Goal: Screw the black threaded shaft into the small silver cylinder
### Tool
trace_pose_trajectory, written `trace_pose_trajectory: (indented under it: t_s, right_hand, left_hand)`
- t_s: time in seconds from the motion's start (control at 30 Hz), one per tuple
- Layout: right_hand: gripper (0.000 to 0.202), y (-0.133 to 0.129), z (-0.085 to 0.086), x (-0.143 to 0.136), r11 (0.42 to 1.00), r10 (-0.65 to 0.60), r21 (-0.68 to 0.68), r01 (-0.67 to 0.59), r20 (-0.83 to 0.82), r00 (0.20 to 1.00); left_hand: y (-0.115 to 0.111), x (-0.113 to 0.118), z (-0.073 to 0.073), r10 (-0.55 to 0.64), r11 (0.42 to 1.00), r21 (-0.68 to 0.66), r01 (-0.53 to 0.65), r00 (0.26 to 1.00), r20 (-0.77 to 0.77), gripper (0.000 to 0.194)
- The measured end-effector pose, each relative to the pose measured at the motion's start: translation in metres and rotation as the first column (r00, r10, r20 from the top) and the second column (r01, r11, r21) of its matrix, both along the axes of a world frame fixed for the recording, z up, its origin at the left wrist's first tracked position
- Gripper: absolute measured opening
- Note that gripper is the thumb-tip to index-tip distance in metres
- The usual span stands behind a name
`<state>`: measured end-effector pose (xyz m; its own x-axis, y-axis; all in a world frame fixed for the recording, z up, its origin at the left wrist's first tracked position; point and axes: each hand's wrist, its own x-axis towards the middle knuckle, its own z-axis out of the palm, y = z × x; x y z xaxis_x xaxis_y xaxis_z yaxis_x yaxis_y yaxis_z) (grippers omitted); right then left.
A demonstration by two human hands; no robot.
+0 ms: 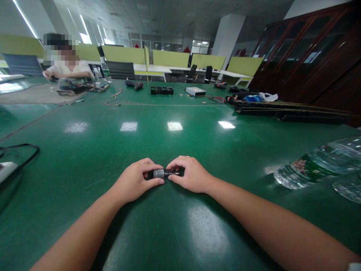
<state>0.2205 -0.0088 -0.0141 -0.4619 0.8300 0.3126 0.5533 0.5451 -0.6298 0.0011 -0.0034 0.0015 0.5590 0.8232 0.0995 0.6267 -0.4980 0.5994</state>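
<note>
Metal cylinder (159,173) with a spiral-ridged rod (170,173) lies sideways near the centre of the frame, low over the green worktop (158,141). The left hand (138,178) holds the cylinder, thumb on the near side and fingers on the far side. The right hand (191,175) bends narrowly around the rod, which shows between thumb and fingers; whether it grips the rod, I cannot tell.

At the right edge, a large clear bottle (313,165) with a green label leans in the view, and part of a second bottle (349,188) shows just below it. At the left edge, a black cable (35,148) loops near a white object (7,169) cut off by the frame.

Along the top of the worktop, left to right, sit a power drill (134,84), a black slotted block (162,90) and a white box (195,91). Long dark strips (254,108) lie at upper right, below a dark wooden cabinet (304,49). Another person (70,71) in a light top sits at upper left, before yellow-green partitions (124,54).
</note>
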Motion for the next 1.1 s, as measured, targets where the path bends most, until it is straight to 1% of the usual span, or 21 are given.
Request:
trace_pose_trajectory:
  t_s: [0.23,0.43,0.83,1.1]
  right_hand:
    - [0.014,0.0013,-0.0012,0.0008,1.0,0.021,0.014,-0.021,0.024,0.999]
    - [0.02,0.0024,-0.002,0.001,0.998,0.045,0.044,-0.05,0.102,0.994]
    - [0.013,0.0019,0.0002,0.0004,0.998,0.046,0.034,-0.049,0.072,0.996]
    - [0.012,0.0018,0.0007,0.0009,0.998,0.05,0.028,-0.051,0.061,0.997]
  left_hand:
    - [0.0004,-0.0006,-0.0007,0.0,1.0,0.006,0.0,1.0,-0.012,0.026]
    - [-0.0008,0.0001,0.0003,0.016,1.0,0.0,-0.016,1.0,-0.019,0.027]
    - [-0.0023,0.001,0.0029,0.02,1.0,0.009,-0.02,1.0,-0.014,0.026]
    - [-0.0025,0.0018,0.0032,0.027,1.0,0.004,-0.027,1.0,-0.01,0.025]
